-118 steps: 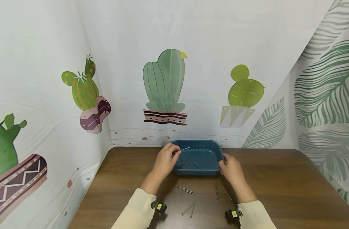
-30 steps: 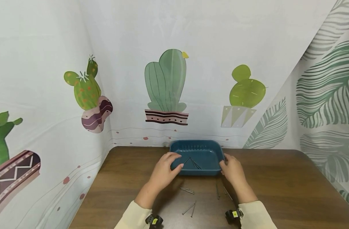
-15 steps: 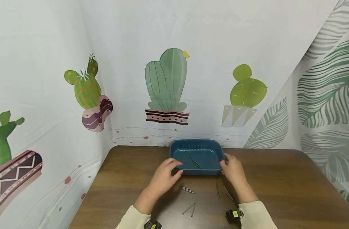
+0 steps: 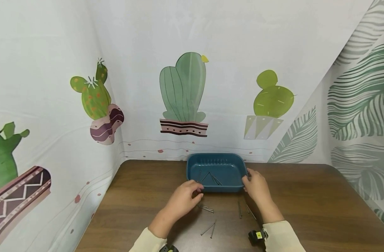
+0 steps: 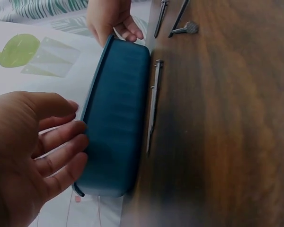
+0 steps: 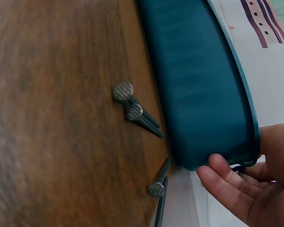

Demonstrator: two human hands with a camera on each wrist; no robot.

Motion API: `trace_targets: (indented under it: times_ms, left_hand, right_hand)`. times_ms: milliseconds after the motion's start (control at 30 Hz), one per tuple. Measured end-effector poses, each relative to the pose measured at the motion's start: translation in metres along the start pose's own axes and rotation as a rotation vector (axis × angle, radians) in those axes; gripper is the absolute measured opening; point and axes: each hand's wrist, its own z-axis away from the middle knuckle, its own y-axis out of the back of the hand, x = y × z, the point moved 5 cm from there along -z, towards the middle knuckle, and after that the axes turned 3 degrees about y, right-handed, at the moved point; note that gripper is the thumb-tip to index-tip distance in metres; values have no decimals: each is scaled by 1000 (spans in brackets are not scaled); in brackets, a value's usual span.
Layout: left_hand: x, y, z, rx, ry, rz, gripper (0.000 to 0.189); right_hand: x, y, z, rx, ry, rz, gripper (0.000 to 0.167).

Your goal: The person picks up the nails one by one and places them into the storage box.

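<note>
A blue plastic tray [image 4: 221, 189] stands at the table's back edge with several nails [image 4: 215, 180] inside. My right hand [image 4: 256, 187] grips the tray's right end, its thumb and fingers about the rim in the head view. Just in front of the tray's near left corner is my left hand [image 4: 183, 200], its fingers loosely bent and nothing between them. The left wrist view shows these fingertips [image 5: 78, 127] close beside the rim; whether they touch it I cannot tell. Below the left hand lies a small bunch of nails [image 4: 206, 209], partly covered by it.
Two crossed nails [image 4: 208, 229] lie nearer on the wooden table [image 4: 321, 203]. More nails [image 4: 240, 210] lie near the right hand, some partly hidden by the right arm. A white cloth [image 4: 229, 31] printed with cacti hangs right behind the tray.
Earlier my left hand pinched a nail over the tray; it has since let go, and one more nail shows inside. The left hand has drawn back towards the front. My right hand stays put.
</note>
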Motion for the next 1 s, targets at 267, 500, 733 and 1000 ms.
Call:
trace_targets:
  times_ms: [267, 500, 733, 1000]
  left_hand:
    - [-5, -14, 2, -90, -19, -77, 18]
    - [-5, -21, 6, -154, -21, -105, 20]
    - [-7, -27, 8, -187, -18, -144, 18]
    - [-10, -31, 10, -201, -28, -171, 20]
  right_hand:
    - [-1, 1, 1, 2, -4, 7, 52]
    - [0, 1, 1, -3, -4, 10, 51]
    - [0, 1, 2, -7, -12, 12, 52]
    - [-1, 1, 1, -7, -15, 3, 52]
